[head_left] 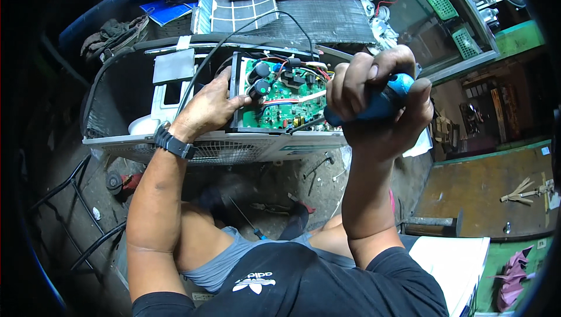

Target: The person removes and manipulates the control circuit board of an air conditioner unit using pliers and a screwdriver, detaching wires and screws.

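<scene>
**A:** What sits closest to the camera?

**B:** The right hand (377,97), raised high, forearm rising from the lower edge. Its fingers (350,86) are clenched round the blue handle of a screwdriver (380,105).

**A:** Which way does the tool run?

**B:** Its long axis slants down and to the left. The dark shaft leaves the fist and its tip reaches the lower right edge of a green circuit board (283,93); whether it touches a screw there I cannot tell.

**A:** So the board lies left of those fingers?

**B:** Yes, left and farther off, set in a black tray on top of a white casing (234,147), with red and white wires crossing it.

**A:** And the other hand?

**B:** The left hand (207,108) is the nearer one to the board. It rests against the tray's left edge, fingers bent and pressing there, thumb pointing toward the board. A dark watch (173,143) circles the wrist, elbow bent below.

**A:** Beyond that?

**B:** A black cable (234,35) arcs over the casing.
</scene>
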A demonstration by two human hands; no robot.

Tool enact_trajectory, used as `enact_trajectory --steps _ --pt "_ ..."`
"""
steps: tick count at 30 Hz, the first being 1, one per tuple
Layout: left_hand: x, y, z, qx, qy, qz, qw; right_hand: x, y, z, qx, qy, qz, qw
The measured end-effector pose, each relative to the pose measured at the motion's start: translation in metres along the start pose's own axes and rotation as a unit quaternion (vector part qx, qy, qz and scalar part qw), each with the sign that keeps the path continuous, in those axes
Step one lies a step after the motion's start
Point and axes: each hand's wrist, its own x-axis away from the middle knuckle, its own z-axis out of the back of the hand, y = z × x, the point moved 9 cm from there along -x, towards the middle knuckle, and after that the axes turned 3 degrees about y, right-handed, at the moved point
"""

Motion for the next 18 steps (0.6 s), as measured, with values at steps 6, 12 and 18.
enact_trajectory --steps 6,12,18 --pt "0.006 0.007 0.001 0.029 -0.029 0.042 0.998 -0.008 0.008 0.008 0.022 0.063 -0.009 0.998" --pt "0.006 0.011 0.002 0.019 -0.024 0.042 0.999 0.018 -0.01 0.0 0.264 0.23 0.096 0.932" --pt "-0.002 -0.012 -0.004 0.046 -0.02 0.031 0.998 -0.001 0.005 -0.01 0.183 0.153 0.008 0.971"
